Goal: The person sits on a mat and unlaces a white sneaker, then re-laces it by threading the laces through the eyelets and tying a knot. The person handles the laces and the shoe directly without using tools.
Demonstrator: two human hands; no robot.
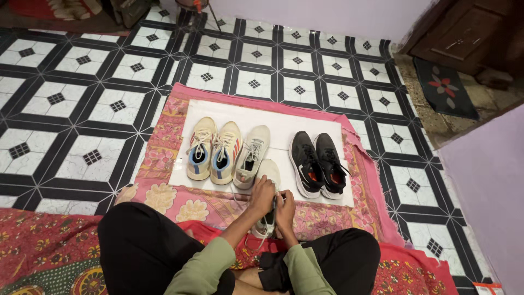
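Both hands, the left hand [262, 195] and the right hand [285, 210], were closed around a pale shoe [268, 180] at the near edge of the white sheet [284, 128]. Its loose laces might have tangled or slipped, leaving the knot weak.

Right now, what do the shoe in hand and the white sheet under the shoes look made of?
Grey shoe in both hands: looks like knit or mesh fabric, matte, with laces; sole hidden. White sheet: flat, smooth, stiff-edged, probably paper or thin board. It lies on pink printed cloth, likely cotton.
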